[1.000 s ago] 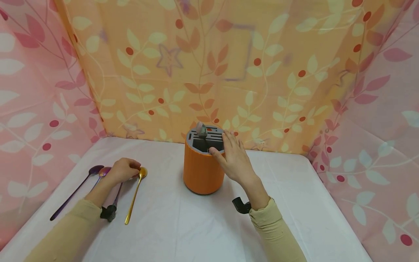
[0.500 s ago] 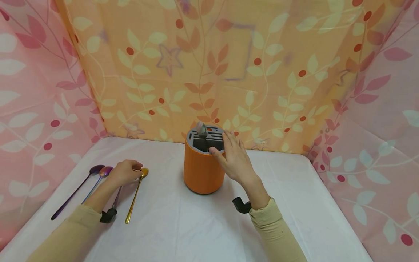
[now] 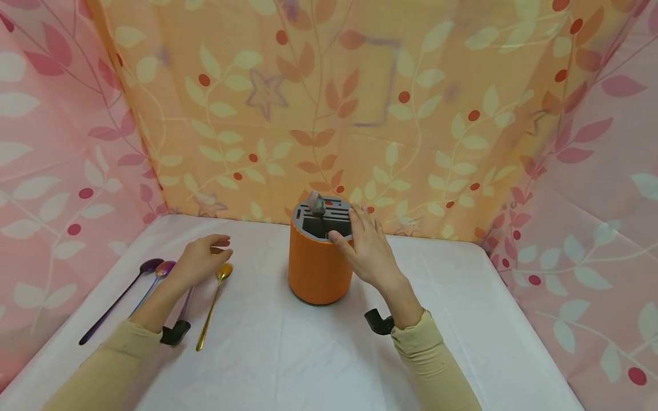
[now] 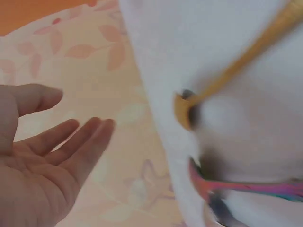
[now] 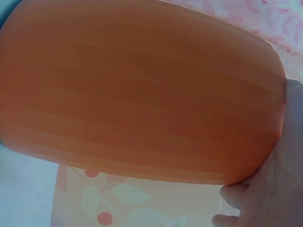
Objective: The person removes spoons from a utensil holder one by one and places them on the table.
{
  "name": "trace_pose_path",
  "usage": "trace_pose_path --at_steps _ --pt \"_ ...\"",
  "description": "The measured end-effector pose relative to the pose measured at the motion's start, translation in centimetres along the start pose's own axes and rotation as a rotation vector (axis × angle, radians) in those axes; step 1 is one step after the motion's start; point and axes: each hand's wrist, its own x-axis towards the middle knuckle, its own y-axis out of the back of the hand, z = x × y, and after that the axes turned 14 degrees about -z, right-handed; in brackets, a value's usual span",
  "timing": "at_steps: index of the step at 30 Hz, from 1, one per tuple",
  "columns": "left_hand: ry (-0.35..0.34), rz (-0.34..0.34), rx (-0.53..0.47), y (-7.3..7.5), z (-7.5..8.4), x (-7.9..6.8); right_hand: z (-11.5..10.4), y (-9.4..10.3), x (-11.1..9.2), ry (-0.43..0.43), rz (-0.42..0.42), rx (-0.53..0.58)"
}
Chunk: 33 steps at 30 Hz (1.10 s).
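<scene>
In the head view my left hand (image 3: 203, 257) hovers over the spoon bowls at left, its thumb and fingers apart with nothing between them. Just below its fingertips lies a gold spoon (image 3: 209, 311); under the forearm another spoon (image 3: 186, 302) is partly hidden. Farther left are a rainbow-coloured spoon (image 3: 163, 269) and a dark purple spoon (image 3: 115, 302). My right hand (image 3: 371, 248) rests with extended fingers on the right rim of an orange cylindrical utensil holder (image 3: 319, 271), its thumb at the front edge. The right wrist view shows that hand against the holder's (image 5: 142, 94) end.
A grey-green object (image 3: 317, 204) sticks up from the holder's slotted grey top. White cloth covers the table (image 3: 288, 365). Patterned fabric (image 3: 319, 114) encloses the back and both sides. Black wrist camera mounts (image 3: 379, 322) sit at both wrists.
My left hand has lifted off the gold spoon's bowl and moved slightly up and away, its fingers spreading. The gold spoon remains on the table. The right hand and holder have not moved.
</scene>
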Motion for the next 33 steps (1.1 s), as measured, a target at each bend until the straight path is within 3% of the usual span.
trace_pose_path --at_steps 11,19,29,33 --pt "-0.206 0.218 -0.173 -0.1 5.7 0.9 -0.1 0.2 -0.1 -0.002 -0.005 -0.007" --pt "-0.362 0.276 -0.349 -1.1 10.6 1.7 -0.1 0.3 -0.2 -0.01 0.002 0.001" --pt "-0.412 0.308 -0.461 -2.0 14.7 3.1 -0.1 0.2 0.0 -0.01 -0.008 -0.009" --pt "-0.386 0.326 -0.452 -2.3 15.7 3.8 -0.2 0.2 0.0 -0.01 -0.01 -0.011"
